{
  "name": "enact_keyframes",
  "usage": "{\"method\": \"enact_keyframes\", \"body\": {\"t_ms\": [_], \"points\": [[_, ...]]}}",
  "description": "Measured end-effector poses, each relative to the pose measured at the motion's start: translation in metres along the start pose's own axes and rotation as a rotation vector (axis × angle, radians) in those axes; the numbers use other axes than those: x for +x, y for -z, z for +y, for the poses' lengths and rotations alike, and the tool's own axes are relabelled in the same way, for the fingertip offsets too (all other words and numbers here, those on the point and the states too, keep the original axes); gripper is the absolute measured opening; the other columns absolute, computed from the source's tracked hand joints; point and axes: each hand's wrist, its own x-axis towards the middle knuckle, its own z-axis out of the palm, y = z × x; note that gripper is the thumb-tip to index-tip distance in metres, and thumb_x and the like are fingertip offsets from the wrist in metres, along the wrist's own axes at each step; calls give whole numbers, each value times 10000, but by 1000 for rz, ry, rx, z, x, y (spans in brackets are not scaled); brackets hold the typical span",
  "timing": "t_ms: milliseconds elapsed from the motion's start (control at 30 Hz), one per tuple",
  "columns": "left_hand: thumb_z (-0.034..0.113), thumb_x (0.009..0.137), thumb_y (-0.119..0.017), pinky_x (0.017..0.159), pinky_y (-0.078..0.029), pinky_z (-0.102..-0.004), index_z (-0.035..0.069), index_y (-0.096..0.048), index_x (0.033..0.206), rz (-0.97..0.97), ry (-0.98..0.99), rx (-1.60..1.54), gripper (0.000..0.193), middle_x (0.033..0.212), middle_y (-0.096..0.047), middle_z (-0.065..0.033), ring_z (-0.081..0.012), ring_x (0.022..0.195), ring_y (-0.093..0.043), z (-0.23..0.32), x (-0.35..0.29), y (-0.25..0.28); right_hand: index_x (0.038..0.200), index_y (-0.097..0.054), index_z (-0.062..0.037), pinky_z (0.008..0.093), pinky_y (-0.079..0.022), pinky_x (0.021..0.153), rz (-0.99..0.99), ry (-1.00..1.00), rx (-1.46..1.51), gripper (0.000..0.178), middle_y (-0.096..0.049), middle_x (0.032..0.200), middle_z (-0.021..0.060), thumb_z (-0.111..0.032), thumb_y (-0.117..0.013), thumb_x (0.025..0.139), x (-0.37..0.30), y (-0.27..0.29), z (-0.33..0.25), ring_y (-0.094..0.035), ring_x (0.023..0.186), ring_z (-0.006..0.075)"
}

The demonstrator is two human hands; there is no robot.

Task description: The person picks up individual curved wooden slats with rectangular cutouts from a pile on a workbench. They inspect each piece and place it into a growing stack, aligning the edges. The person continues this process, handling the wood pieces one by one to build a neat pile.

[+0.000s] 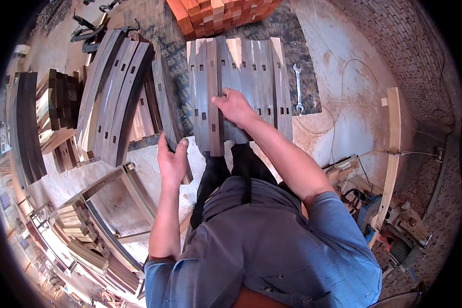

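Note:
Dark wooden slats (232, 84) with small rectangular mortise holes lie side by side in front of me. Across them, one narrower brown slat (213, 66) stands proud of the row. My right hand (233, 106) holds this slat near its middle, thumb on top and fingers curled at its right side. To the left, a separate mortised slat (166, 95) slants toward me. My left hand (173, 161) grips it near its lower end, thumb on the right edge and fingers at the left. The fingers' undersides are hidden.
Curved mortised boards (119, 97) are stacked at the left, beside more dark boards (25, 128). Reddish wood blocks (220, 18) are piled at the far side. A double-ended wrench (298, 88) lies right of the row. Clamps (90, 35) rest far left; a wooden post (391, 149) stands right.

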Motion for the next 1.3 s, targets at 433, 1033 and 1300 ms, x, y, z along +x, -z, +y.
{"method": "enact_keyframes", "body": {"t_ms": [433, 1033, 1300], "points": [[242, 934, -680, 844, -472, -286, -54, -421, 1372, -24, 53, -67, 589, 1113, -632, -90, -153, 936, -566, 16, 0, 1, 1226, -526, 150, 414, -476, 923, 94, 38, 52, 570, -625, 1139, 323, -286, -649, 880, 10, -4, 7, -622, 1086, 401], [321, 621, -889, 941, -503, -457, -4, -287, 1442, -165, 2, 282, 1068, 1291, -519, -262, -402, 1153, -580, 80, -7, 14, 1083, -548, -3, 251, -450, 652, -344, -6, 720, 219, -606, 924, 45, -128, -626, 921, -77, -32, -52, -564, 797, 109], [273, 627, -848, 917, -501, -450, -40, -340, 1402, -110, -105, 515, 978, 1213, -525, -249, -419, 1099, -571, 104, -7, 51, 1273, -454, -22, 334, -516, 872, -459, 37, 931, 350, -599, 1205, 88, -81, -573, 949, -88, -52, -72, -601, 1074, 177]]}}
